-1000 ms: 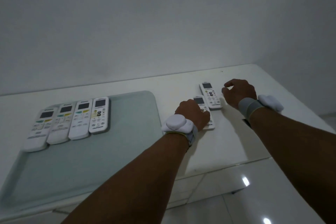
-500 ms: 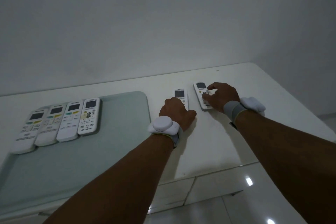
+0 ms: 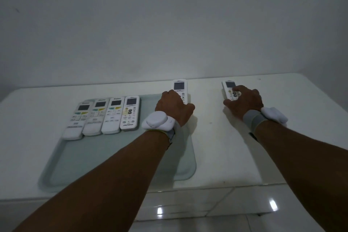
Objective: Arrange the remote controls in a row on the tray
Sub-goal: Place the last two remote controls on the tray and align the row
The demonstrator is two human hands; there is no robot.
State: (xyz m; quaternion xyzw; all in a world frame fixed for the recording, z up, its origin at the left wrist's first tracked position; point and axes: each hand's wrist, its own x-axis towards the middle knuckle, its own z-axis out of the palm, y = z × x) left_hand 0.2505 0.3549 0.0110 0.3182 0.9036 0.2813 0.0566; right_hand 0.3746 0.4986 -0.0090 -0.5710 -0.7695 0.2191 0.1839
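Basically, one view only, the head camera. Four remote controls (image 3: 101,117) lay side by side on the left part of the tray (image 3: 116,158), touching or nearly so, screens at the far end.

Change over the last second: both hands had been on two loose remotes sitting close together on the white table (image 3: 293,137) right of the tray. The left hand (image 3: 174,108) then carried its fifth remote (image 3: 179,88) left, over the tray's far right corner; its far end overhung the tray's far edge, and whether it was lifted or resting, could not tell. Fingers were clamped round its near half, only the screen end showing.

The right hand (image 3: 244,102) sat on the sixth remote (image 3: 230,90), on the table well right of the tray, fingers curled together over its buttons; grip or just a hold-down, could not tell.

Meaning: row four of six. Fifth was mid-transfer with a gap left to the fourth, so it needed sliding left and nearer. Sixth not started.
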